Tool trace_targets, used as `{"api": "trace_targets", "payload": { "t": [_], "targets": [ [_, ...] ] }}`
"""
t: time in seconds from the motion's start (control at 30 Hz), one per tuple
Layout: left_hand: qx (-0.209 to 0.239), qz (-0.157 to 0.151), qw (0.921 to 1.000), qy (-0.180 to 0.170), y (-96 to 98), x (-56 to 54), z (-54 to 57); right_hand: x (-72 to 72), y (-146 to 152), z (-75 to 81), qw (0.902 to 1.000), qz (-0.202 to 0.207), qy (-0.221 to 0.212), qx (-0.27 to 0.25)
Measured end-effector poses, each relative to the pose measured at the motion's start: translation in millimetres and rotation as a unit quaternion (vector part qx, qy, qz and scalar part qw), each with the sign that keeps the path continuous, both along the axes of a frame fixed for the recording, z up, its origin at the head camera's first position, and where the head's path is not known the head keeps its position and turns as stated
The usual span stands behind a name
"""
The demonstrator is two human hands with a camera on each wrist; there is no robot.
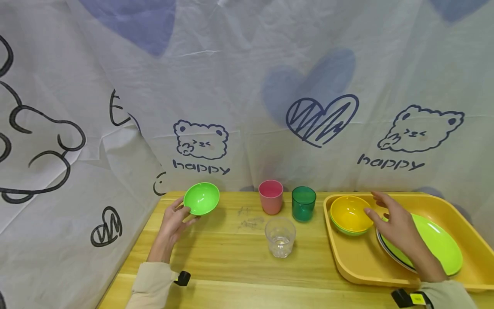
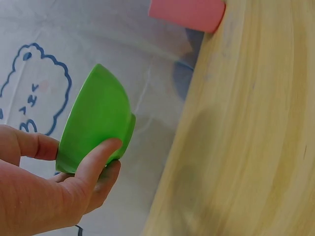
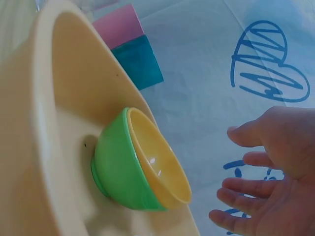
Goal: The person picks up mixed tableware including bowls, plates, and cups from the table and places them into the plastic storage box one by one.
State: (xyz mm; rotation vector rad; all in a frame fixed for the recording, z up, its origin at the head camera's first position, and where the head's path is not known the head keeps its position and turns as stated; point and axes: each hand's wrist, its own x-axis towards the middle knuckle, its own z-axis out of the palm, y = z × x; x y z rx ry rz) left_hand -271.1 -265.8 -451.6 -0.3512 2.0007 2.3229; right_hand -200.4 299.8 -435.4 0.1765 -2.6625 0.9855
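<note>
My left hand (image 1: 174, 221) pinches a bright green bowl (image 1: 202, 198) by its rim and side, holding it tilted above the back left of the table. In the left wrist view the thumb lies along the bowl's outside (image 2: 96, 118). My right hand (image 1: 395, 229) has its fingers spread and holds nothing, beside a yellow bowl (image 1: 352, 213). That yellow bowl sits nested inside another green bowl (image 3: 118, 164) at the left end of the tray. Below the right hand, a lime green plate (image 1: 436, 244) lies stacked on other plates.
The orange-yellow tray (image 1: 362, 274) takes up the table's right side. Mid-table stand a pink cup (image 1: 271, 198), a dark green cup (image 1: 303, 205) and a clear glass (image 1: 280, 240). Behind the wooden table (image 1: 227, 262) hangs a white printed cloth (image 1: 247, 98).
</note>
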Motion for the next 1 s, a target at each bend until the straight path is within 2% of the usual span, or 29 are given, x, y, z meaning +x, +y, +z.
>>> {"api": "trace_targets", "payload": {
  "t": [0.17, 0.4, 1.0],
  "targets": [
    [-0.006, -0.024, 0.9996, 0.011, 3.8, 10.1, 8.4, 3.9, -11, 1.7, 0.9994, 0.012, 0.030, -0.016],
    [-0.024, -0.060, 0.9971, 0.040, 12.5, 22.1, 18.2, 8.9, -26, 6.0, 0.9988, 0.025, 0.022, -0.036],
    [-0.033, -0.121, 0.9901, 0.063, 43.6, 43.0, 30.3, 17.7, -65, 12.5, 0.9957, 0.056, 0.047, -0.056]
  ]
}}
